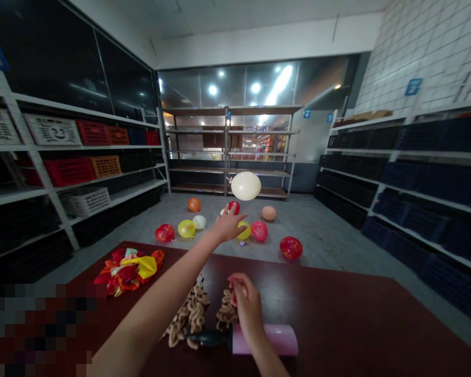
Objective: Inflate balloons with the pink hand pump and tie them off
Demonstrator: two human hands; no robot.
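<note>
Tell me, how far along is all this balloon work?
Done: several blown-up balloons lie on the floor. In hand: the left hand is open just below a white balloon in the air, and the right hand is over a pink pump on the table. Left: a heap of flat balloons lies on the table, not blown up.

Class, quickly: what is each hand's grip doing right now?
Left hand: open, holding nothing.
Right hand: closed; cannot tell whether it holds anything.
</note>
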